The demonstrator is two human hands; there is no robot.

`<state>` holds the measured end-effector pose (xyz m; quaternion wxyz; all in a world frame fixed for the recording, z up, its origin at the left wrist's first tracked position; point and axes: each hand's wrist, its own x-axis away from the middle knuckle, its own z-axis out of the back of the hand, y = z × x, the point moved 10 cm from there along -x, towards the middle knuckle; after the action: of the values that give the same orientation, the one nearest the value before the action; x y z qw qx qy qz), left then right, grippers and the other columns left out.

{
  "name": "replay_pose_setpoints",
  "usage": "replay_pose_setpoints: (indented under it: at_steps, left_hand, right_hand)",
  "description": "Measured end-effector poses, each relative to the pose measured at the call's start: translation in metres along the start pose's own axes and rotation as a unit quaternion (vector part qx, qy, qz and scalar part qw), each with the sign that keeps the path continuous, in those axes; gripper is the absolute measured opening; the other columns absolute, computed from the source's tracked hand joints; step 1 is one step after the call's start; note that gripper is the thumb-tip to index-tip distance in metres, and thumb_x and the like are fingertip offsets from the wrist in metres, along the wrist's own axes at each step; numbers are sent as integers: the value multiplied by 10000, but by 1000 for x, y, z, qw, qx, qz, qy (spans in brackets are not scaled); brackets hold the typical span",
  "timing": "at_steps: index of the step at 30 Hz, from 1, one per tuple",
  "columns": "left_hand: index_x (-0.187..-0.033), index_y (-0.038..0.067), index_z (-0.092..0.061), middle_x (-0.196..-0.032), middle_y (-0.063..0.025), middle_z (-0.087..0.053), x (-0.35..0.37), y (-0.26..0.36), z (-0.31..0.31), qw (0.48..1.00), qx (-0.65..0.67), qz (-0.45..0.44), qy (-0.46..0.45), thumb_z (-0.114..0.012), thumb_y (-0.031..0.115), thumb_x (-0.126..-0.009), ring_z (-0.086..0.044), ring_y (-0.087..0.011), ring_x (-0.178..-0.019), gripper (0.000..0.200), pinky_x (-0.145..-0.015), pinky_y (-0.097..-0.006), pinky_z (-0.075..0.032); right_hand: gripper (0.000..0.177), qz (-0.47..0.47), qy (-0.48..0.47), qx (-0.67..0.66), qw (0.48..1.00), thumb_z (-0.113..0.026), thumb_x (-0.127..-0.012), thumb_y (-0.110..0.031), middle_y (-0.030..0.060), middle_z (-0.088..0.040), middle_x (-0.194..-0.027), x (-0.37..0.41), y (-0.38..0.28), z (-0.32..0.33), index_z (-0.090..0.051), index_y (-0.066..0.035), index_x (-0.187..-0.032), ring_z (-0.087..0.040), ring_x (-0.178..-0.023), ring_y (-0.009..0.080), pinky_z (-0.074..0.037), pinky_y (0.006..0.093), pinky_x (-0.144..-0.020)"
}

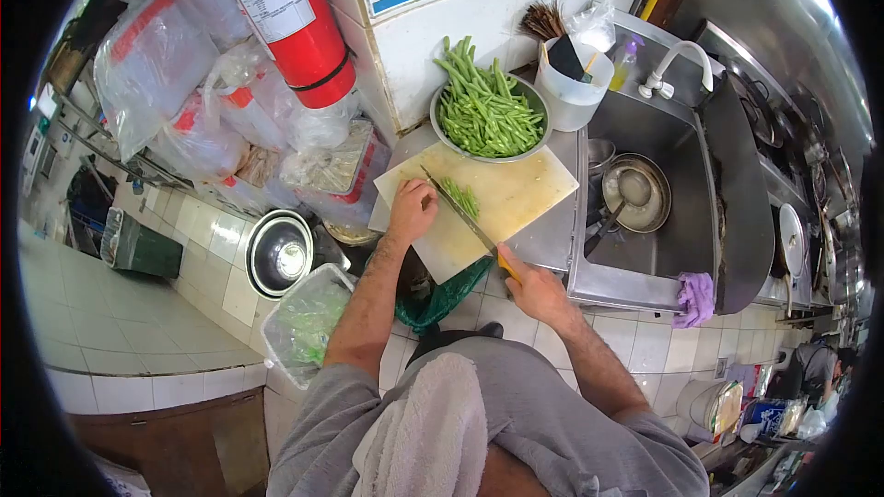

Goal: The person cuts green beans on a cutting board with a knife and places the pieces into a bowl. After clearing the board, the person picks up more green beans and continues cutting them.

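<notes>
My right hand (539, 293) grips the yellow handle of a kitchen knife (471, 225), whose long blade lies diagonally over a pale cutting board (534, 186). My left hand (412, 210) rests on the board's left part with its fingers curled in, close to the blade's tip; whatever is inside them is hidden. Just beyond the blade lies a small bunch of green bean pieces (460, 195). Behind the board, a metal bowl (502, 158) is heaped with green beans (488, 110).
On the right is a metal sink (677, 152) with a pan (656, 193) in it and a purple cloth (695, 299) over its front edge. A white bucket (571, 97) stands behind. Lower left are a plastic bin (308, 322) and a steel bowl (279, 253).
</notes>
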<state>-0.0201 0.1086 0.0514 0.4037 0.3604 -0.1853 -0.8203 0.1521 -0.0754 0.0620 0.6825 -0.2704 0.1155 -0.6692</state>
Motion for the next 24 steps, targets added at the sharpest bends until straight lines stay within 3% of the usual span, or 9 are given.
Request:
replay_pose_setpoints:
  at_steps: [5,7,8,10,12,13,15,17,24]
  left_hand:
    - [-989,31,-607,-1076,-143,-566,6,0,-4,997,-31,70,19,-624,33,-751,-504,-352,-1036,238,-925,-413,-423]
    - [-1177,-9,-539,-1265,-213,-491,15,-6,1,982,46,142,119,-576,96,-853,-439,-376,-1200,342,-1025,-414,-363]
    - [-1177,-9,-539,-1265,-213,-491,16,5,-5,982,45,142,120,-576,96,-853,-439,-376,-1200,342,-1025,-414,-363]
    - [-1293,-53,-438,-1422,-258,-340,22,17,-17,970,57,198,131,-507,165,-932,-318,-397,-1327,427,-1094,-439,-277]
    - [-1308,-66,-412,-1450,-260,-298,20,24,-34,967,57,208,134,-492,181,-941,-271,-407,-1351,449,-1109,-462,-235]
    - [-1323,-78,-387,-1477,-262,-256,19,25,-41,965,57,218,136,-476,197,-950,-223,-417,-1375,472,-1124,-484,-193]
    - [-1336,-75,-369,-1481,-258,-245,11,25,-51,963,42,226,139,-465,171,-949,-190,-431,-1381,469,-1132,-516,-142]
    - [-1342,-68,-369,-1478,-257,-250,8,24,-60,961,-20,252,108,-450,149,-949,-188,-427,-1385,456,-1138,-523,-122]
    - [-1307,-78,-413,-1444,-233,-341,11,34,-41,949,47,254,179,-416,30,-940,-278,-383,-1367,382,-1127,-440,-236]
  right_hand:
    - [649,5,7,-45,999,-576,-892,-165,227,-636,-1068,9,5,27,-284,-220,-1469,-622,-954,392,-506,458,-836]
    - [646,-8,5,-53,999,-575,-893,-157,230,-632,-1081,16,14,36,-288,-217,-1468,-619,-972,396,-506,456,-844]
    - [648,-13,13,-69,997,-575,-895,-155,222,-636,-1080,21,21,40,-284,-217,-1471,-618,-983,390,-503,448,-848]
    - [650,-17,20,-85,996,-575,-898,-153,214,-640,-1079,27,35,42,-279,-216,-1474,-618,-995,384,-501,440,-853]
    - [697,-95,-39,-217,971,-585,-889,-105,110,-641,-824,28,63,21,-260,-237,-1491,-587,-559,199,-508,327,-550]
    - [697,-93,-40,-215,971,-585,-889,-105,110,-641,-824,27,66,19,-260,-237,-1491,-587,-559,199,-508,327,-550]
    - [708,-131,-104,-402,900,-597,-897,-112,24,-519,-706,26,65,-4,-242,-222,-1500,-438,-471,79,-404,250,-423]
    - [708,-112,-123,-424,890,-589,-902,-102,8,-471,-675,18,56,-15,-228,-201,-1504,-440,-464,88,-383,245,-412]
    - [714,-58,-150,-432,887,-609,-889,-122,10,-505,-681,15,30,-25,-255,-238,-1497,-433,-465,77,-412,246,-436]
